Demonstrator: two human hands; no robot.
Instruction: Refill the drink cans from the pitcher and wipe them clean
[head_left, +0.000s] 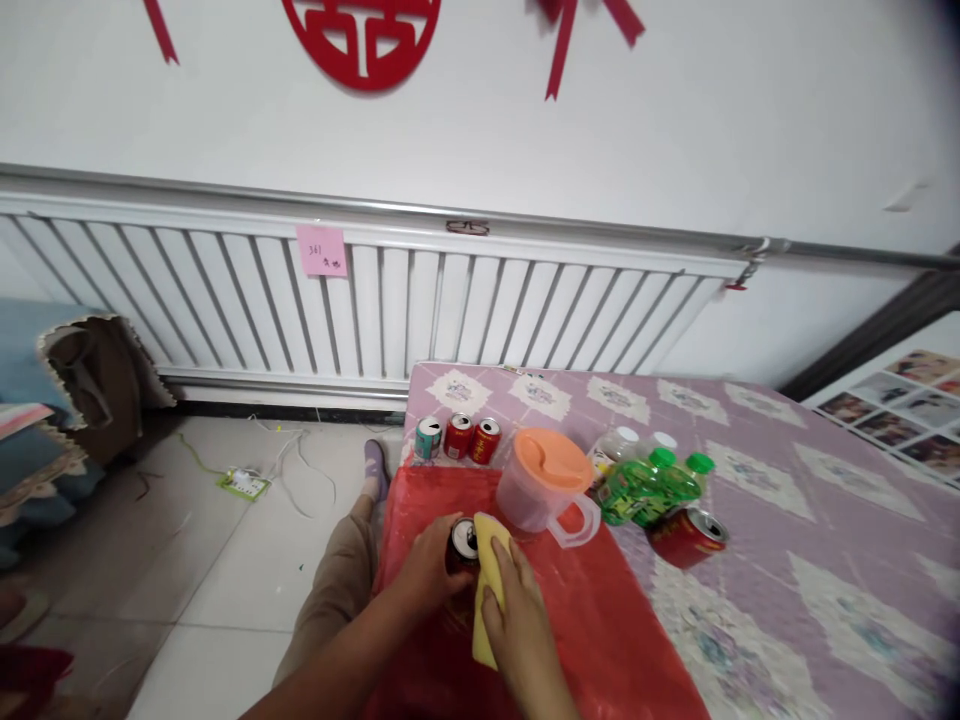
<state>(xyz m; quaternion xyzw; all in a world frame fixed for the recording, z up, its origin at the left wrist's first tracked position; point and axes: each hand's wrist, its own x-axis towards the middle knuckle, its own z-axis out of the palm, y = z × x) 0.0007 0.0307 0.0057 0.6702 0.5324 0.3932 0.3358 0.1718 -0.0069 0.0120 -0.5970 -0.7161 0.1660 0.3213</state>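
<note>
Left hand (429, 572) grips can (463, 545); right hand (520, 622) presses yellow cloth (486, 560) against it.

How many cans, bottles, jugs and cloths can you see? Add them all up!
Cans: 5 (one in the left hand, one lying on its side)
Bottles: 4, going by the caps
Jug: 1
Yellow cloth: 1, in the right hand
Total: 11

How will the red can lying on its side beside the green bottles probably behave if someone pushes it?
The red can lies on its side, so it would probably roll across the patterned tablecloth. Its top looks opened, so it may be light and easy to dent. The green bottles close beside it would likely block rolling that way.
</note>
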